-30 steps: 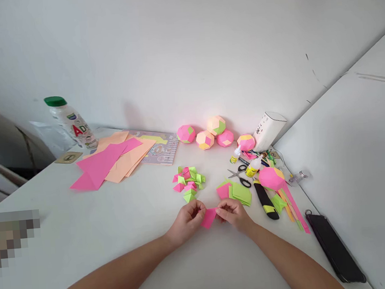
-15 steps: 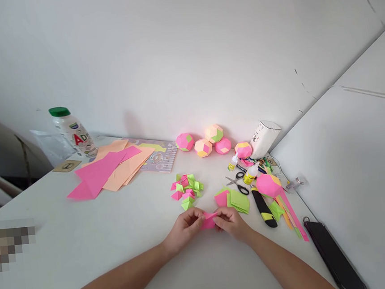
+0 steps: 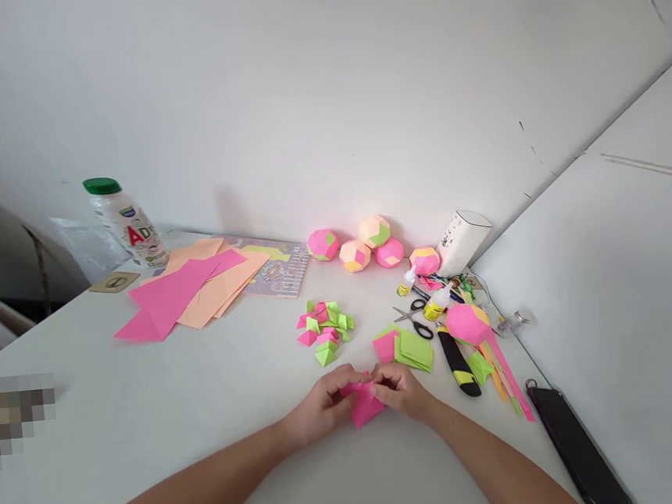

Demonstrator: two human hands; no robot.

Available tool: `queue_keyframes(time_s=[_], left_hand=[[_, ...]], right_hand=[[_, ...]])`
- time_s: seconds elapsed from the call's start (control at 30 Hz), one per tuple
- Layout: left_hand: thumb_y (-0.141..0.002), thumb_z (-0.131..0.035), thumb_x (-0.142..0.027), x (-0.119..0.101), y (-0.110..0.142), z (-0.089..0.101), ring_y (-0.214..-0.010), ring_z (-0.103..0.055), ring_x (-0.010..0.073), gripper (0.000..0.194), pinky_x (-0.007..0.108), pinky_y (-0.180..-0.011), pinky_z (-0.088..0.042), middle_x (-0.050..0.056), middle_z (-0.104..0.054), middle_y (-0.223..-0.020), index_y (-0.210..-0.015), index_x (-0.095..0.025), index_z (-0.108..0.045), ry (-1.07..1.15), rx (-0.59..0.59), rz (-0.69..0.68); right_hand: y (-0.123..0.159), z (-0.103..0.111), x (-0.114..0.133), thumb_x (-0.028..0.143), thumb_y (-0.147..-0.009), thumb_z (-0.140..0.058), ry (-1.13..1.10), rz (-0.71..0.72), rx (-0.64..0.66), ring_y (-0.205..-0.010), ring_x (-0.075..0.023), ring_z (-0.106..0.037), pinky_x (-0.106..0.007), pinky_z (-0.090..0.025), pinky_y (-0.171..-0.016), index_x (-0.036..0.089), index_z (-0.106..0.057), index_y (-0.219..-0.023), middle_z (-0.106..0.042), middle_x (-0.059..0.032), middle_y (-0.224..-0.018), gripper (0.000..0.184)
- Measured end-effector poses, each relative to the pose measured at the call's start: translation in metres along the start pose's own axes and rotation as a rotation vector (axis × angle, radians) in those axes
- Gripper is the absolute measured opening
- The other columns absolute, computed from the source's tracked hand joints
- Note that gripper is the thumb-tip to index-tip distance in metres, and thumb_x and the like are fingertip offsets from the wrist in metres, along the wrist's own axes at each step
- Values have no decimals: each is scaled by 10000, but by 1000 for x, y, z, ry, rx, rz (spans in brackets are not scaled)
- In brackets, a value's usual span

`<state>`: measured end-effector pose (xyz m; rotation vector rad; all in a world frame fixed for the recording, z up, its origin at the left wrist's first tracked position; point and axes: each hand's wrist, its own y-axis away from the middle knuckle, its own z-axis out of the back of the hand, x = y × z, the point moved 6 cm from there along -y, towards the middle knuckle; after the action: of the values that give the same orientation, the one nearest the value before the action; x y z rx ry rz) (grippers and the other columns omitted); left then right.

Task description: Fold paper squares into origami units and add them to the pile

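Between my hands is a piece of pink paper (image 3: 366, 411), creased, with its lower corner pointing toward me. My left hand (image 3: 324, 403) grips its left side between thumb and fingers. On the upper right edge, my right hand (image 3: 400, 389) pinches the same paper. Just beyond my right hand lie a stack of green paper squares (image 3: 414, 350) and a pink paper square (image 3: 386, 346). Past my left hand sits a cluster of small folded pink and green paper pieces (image 3: 324, 327).
Scissors (image 3: 416, 319), glue bottles (image 3: 436, 303), a box cutter (image 3: 458, 360) and paper strips (image 3: 509, 378) lie on the right, with a phone (image 3: 577, 446) nearer. Paper balls (image 3: 355, 256) line the wall. Larger paper sheets (image 3: 178, 293) and a white bottle (image 3: 127, 223) stand left.
The pink paper has turned and opened out, so more of it hangs below my fingers. My hands have come closer together, their fingertips now nearly meeting at its top edge.
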<state>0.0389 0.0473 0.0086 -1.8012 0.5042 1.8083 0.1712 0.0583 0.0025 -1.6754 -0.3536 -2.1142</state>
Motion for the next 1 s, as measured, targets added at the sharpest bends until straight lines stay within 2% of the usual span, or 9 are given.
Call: queue_keyframes(time_s=[0.1,0.33,0.5,0.63,0.8,1.0], left_hand=[[-852,-465,-274,0,0,1,-709,-461,123,230,240,-621,-410,10,-434,-811,-1007,-225,-628,-4,-11,-1],[-831,-498,-278,6,-1,3,-789,-499,149,292,265,-673,-439,33,-472,-896,-1108,-224,-573,65,-59,32],[-801,-532,-310,3,-1,4,-768,-493,152,294,266,-675,-437,27,-478,-839,-1068,-200,-591,-17,-96,79],[-811,-514,-327,-2,-1,4,-703,-472,141,242,245,-630,-411,19,-488,-760,-965,-193,-645,-133,-94,64],[-836,-476,-372,-2,-1,5,-632,-439,123,275,223,-563,-372,16,-495,-712,-911,-193,-672,-198,-91,56],[-841,-466,-388,-2,0,5,-624,-442,120,302,223,-560,-370,20,-519,-720,-914,-187,-680,-204,-90,62]], right_hand=[[0,2,1,265,-760,-588,45,26,-17,-582,-103,-409,-228,-335,-539,155,-552,-660,-460,13,-650,154],[0,4,-1,305,-764,-628,58,64,-32,-621,-114,-456,-234,-368,-559,154,-612,-692,-507,-6,-687,168],[1,6,-1,336,-769,-627,48,54,-65,-581,-105,-446,-230,-371,-540,154,-629,-693,-514,3,-638,198],[1,7,-1,350,-763,-633,11,20,-95,-561,-100,-440,-226,-368,-517,153,-636,-716,-523,3,-627,203],[2,7,-5,370,-711,-678,-58,-53,-145,-494,-81,-404,-205,-336,-451,155,-565,-669,-483,30,-571,246],[2,7,-7,356,-682,-709,-152,-90,-167,-514,-87,-473,-202,-385,-476,166,-538,-763,-544,28,-615,268]])
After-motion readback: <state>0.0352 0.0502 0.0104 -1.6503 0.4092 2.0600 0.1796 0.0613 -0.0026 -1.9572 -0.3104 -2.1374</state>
